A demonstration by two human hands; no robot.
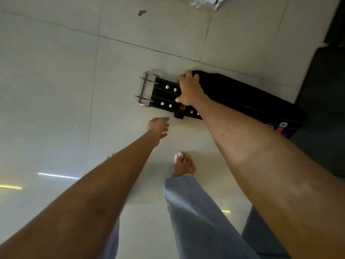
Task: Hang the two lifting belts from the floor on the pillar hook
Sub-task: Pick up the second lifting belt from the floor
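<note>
A black lifting belt point(242, 98) lies folded on the pale tiled floor, its steel two-prong buckle point(144, 89) at the left end. A strap end with holes point(188, 112) sticks out underneath; I cannot tell whether it belongs to a second belt. My right hand point(190, 90) is clamped over the belt just right of the riveted buckle section, fingers curled over its far edge. My left hand point(158, 127) hovers with fingers apart a little below and left of the belt, holding nothing. No pillar hook is in view.
A dark mat or black equipment point(324, 109) borders the belt at the right. A chipped white base point(203, 1) shows at the top edge. My bare foot point(183, 163) and blue trouser legs stand below the belt on the tiled floor point(56, 81).
</note>
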